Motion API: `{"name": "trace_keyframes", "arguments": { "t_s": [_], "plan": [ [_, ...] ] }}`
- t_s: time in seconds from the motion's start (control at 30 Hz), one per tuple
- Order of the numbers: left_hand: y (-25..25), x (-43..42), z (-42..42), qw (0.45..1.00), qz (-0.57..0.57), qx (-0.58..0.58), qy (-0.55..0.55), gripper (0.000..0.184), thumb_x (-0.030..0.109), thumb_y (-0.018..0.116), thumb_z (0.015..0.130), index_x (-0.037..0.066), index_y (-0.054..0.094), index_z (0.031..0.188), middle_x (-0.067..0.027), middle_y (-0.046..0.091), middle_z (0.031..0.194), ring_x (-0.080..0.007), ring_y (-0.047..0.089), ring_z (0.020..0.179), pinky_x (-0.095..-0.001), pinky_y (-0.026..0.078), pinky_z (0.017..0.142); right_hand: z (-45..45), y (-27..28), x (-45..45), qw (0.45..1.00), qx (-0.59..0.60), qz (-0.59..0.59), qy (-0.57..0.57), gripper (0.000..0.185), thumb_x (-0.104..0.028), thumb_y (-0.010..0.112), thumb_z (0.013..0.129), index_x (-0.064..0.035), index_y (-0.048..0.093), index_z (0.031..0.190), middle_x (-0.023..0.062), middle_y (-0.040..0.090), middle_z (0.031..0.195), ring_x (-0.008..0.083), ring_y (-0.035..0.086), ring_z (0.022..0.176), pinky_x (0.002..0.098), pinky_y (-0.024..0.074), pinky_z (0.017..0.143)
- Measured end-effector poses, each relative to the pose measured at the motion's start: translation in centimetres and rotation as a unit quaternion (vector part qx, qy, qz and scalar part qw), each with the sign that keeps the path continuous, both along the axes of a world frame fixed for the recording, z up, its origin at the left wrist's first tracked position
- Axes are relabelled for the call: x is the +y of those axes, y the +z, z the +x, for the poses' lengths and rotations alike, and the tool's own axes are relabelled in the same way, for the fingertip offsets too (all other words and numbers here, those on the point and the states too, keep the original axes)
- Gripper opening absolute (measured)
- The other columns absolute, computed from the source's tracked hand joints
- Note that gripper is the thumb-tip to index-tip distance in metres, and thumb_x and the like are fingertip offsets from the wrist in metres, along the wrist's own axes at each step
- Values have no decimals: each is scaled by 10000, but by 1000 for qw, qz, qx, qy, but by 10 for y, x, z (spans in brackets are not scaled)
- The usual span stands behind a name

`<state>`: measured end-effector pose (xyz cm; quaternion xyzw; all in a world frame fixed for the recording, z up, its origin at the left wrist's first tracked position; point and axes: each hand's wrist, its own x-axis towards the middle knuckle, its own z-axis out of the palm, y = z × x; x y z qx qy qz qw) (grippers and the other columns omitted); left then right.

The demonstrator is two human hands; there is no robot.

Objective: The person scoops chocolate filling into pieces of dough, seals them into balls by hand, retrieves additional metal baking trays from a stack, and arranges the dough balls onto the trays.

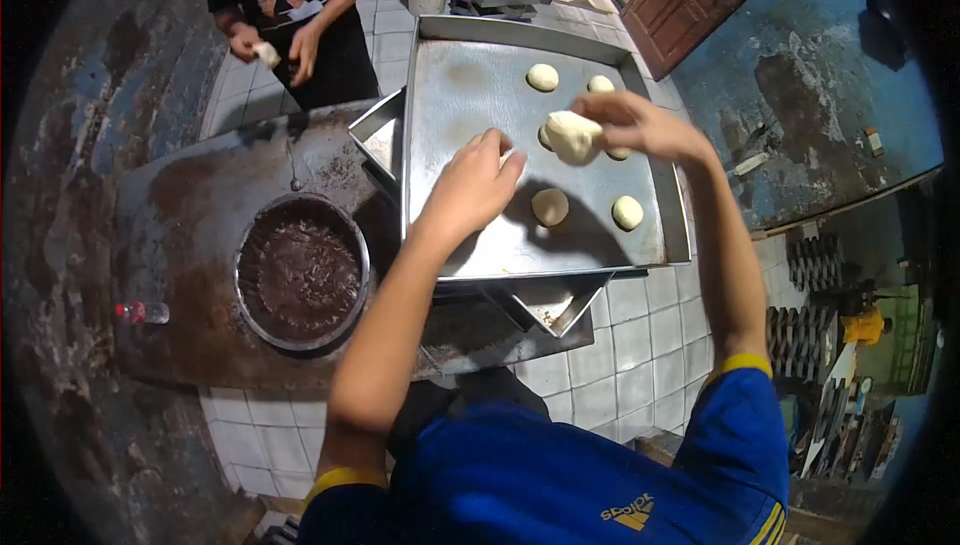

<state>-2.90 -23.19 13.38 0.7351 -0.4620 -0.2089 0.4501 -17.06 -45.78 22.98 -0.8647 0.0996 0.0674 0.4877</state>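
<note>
Over the metal tray [480, 235], my right hand [640, 127] grips a soft, pale dough piece [573, 137]. My left hand [472, 185] is above the left part of the tray, fingers curled, with a small pale bit near the fingertips; what it holds, if anything, is hidden. Round dough balls sit on the tray: one at the back [542, 78], one at the back right [600, 86], one at the front [550, 207] and one at the front right [627, 213]. Others are partly covered by my right hand and its dough.
A round pan of dark brown filling [305, 270] stands on the worn table [180, 215], left of the tray. A small bottle [142, 313] lies at the far left. More trays [550, 310] are stacked beneath. Across the table, a co-worker [295, 25] holds a dough piece.
</note>
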Motion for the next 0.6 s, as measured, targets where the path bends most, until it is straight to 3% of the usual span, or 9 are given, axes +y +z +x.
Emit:
{"name": "trace_keyframes", "arguments": {
  "t_s": [0.03,0.07,0.13,0.2,0.3,0.4,0.47,0.53,0.6],
  "plan": [
    [8,9,-7,985,-109,129,28,374,302,593,1047,-58,663,1123,-282,703,1128,-421,680,1115,-463,543,963,-10,3,24,1000,-23,18,-8,494,-125,697,897,38,629,1359,135,720,1258,220,675,1184,388,512,1076],
    [-5,12,-11,967,-165,193,33,455,401,490,1123,-23,656,1124,-240,708,1091,-357,707,1036,-413,542,932,-16,4,50,998,-45,37,-18,476,-90,728,899,34,639,1349,116,727,1248,192,683,1164,377,535,1045],
    [30,41,-28,934,-241,260,37,485,416,441,1143,-22,646,1094,-173,694,1000,-258,678,918,-375,532,857,-20,-5,119,986,-114,40,-112,422,-48,771,891,39,672,1292,93,750,1180,153,711,1081,334,578,957],
    [23,60,-29,933,-278,217,78,473,383,436,1160,-11,638,993,-65,623,805,-141,553,767,-330,470,697,-12,-33,175,964,-177,48,-190,370,-34,785,885,44,696,1235,82,762,1094,148,734,998,308,596,892],
    [17,96,-19,888,-331,269,173,573,427,431,1159,-19,615,850,-19,576,671,-93,520,647,-307,432,579,7,-40,246,940,-268,79,-196,304,-65,785,897,45,692,1165,84,749,1033,174,735,948,308,583,885],
    [20,140,-6,888,-335,225,223,637,478,431,1150,-12,602,779,-22,561,628,-117,539,637,-324,440,583,38,-57,302,898,-333,191,-213,295,-115,801,911,45,679,1125,82,738,987,158,711,916,293,555,860],
    [16,164,-3,873,-302,272,269,704,602,429,1107,-64,629,1000,-86,647,881,-160,612,834,-318,502,757,65,-69,341,862,-330,154,-352,258,-136,805,930,40,683,1075,72,742,945,114,679,883,275,541,794],
    [20,182,-2,814,-282,361,357,839,708,415,1065,-99,613,1184,-128,693,1086,-188,652,1017,-322,523,906,87,-72,362,839,-386,142,-356,202,-149,784,972,39,708,976,52,745,862,79,646,785,252,521,693],
    [6,217,23,770,-391,491,113,791,730,402,1055,-28,616,1131,-70,667,1035,-143,631,965,-291,513,881,99,-71,376,845,-357,195,-348,222,-172,771,993,39,718,946,50,745,842,70,642,768,245,516,683]
  ]
}}
